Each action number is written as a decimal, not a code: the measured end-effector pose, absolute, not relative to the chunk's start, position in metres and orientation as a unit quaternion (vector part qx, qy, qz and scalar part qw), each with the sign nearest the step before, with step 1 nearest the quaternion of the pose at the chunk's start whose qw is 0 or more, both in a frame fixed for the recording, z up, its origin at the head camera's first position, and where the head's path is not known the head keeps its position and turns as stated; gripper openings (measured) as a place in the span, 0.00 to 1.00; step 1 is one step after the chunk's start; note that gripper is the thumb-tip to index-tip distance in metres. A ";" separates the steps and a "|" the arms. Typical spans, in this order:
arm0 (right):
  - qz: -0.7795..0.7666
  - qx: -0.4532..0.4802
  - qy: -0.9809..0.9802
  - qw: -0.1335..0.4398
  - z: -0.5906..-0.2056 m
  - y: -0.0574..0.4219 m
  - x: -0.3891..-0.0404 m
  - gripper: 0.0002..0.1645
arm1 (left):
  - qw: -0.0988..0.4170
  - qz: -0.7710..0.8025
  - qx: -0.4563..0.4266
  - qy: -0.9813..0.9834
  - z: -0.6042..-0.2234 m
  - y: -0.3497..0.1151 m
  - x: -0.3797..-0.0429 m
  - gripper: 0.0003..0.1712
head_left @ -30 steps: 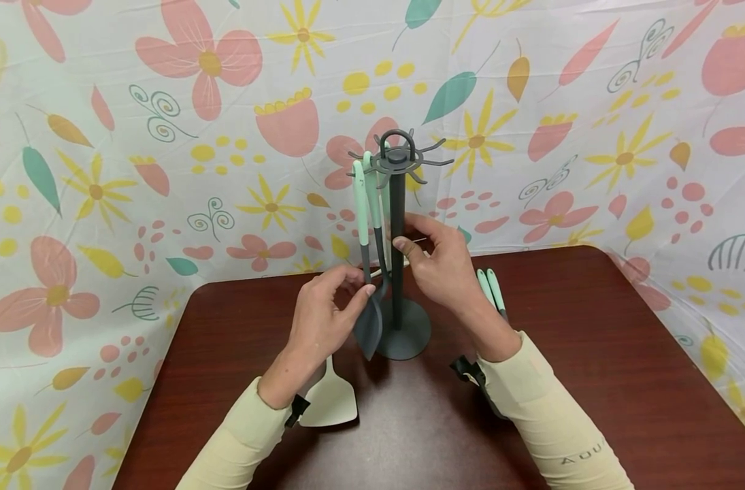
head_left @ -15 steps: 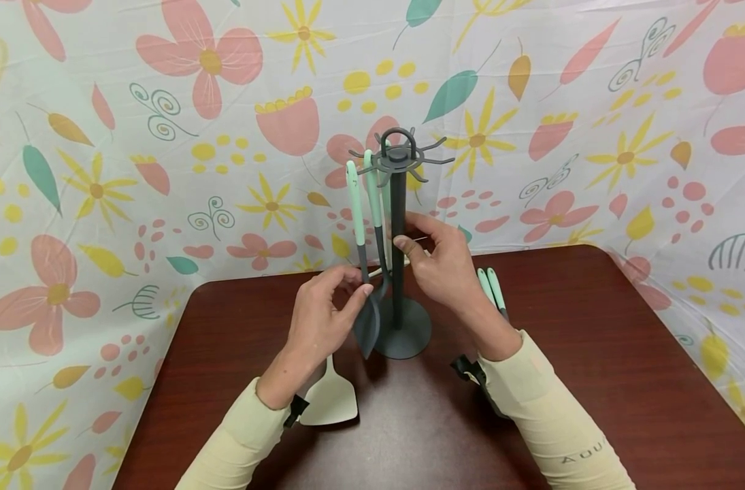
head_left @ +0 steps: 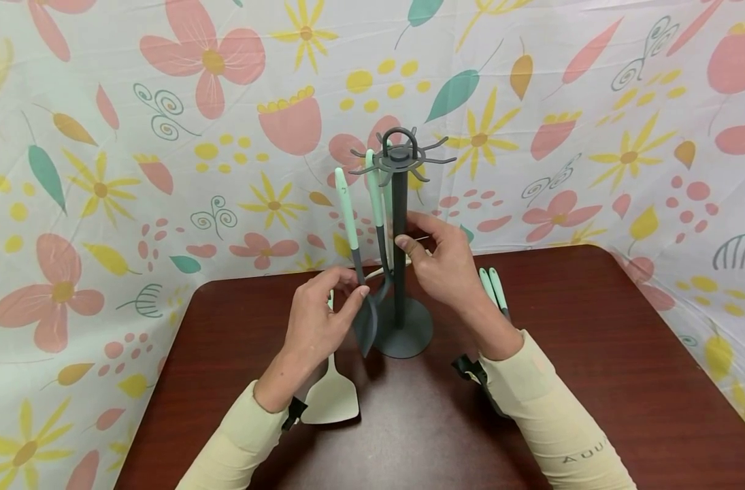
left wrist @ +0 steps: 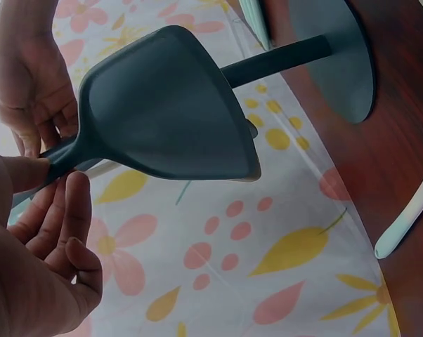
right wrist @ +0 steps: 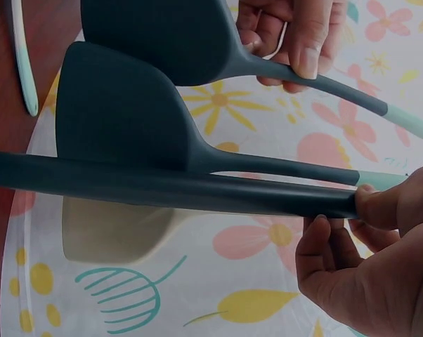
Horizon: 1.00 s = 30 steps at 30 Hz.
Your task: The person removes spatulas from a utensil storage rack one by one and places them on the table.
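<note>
My left hand [head_left: 317, 316] pinches the grey neck of a turner [head_left: 348, 211] with a mint handle. Its handle top leans left, apart from the hooks of the utensil stand [head_left: 399, 265], while its wide dark blade [left wrist: 162, 105] points down beside the base. With thumb and fingers, my right hand [head_left: 441, 265] grips the stand's pole. A second dark turner [right wrist: 120, 105] hangs on the stand between the held one and the pole. Behind the pole a beige-bladed turner [right wrist: 113, 235] is partly hidden.
On the brown table [head_left: 592, 354] another beige turner [head_left: 330, 401] lies by my left wrist. Two mint-handled utensils [head_left: 493, 289] lie at the right, mostly hidden by my right forearm. A flower-printed cloth [head_left: 225, 170] hangs behind the table.
The top of the held turner's handle has swung left, away from the hook ends, and its blade has shifted slightly left. My right hand stays on the pole.
</note>
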State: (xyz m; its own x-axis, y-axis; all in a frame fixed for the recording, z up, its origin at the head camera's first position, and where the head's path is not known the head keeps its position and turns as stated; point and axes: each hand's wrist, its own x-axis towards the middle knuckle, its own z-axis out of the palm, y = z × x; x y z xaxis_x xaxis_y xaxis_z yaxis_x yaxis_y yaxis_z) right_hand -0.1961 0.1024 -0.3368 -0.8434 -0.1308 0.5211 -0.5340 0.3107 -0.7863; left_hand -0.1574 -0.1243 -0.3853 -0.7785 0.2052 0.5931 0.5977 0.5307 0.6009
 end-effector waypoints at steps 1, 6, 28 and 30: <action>0.548 0.211 -0.789 0.183 -0.337 0.102 -0.196 0.14 | 0.233 -0.423 -0.238 -0.843 -0.386 -0.125 -0.157 0.06; 0.547 0.211 -0.789 0.183 -0.337 0.102 -0.196 0.14 | 0.233 -0.422 -0.232 -0.845 -0.387 -0.126 -0.155 0.05; 0.558 0.204 -0.784 0.179 -0.337 0.101 -0.197 0.13 | 0.205 -0.432 -0.184 -0.859 -0.394 -0.140 -0.151 0.06; 0.558 0.205 -0.784 0.178 -0.337 0.101 -0.196 0.13 | 0.201 -0.433 -0.179 -0.860 -0.394 -0.142 -0.151 0.05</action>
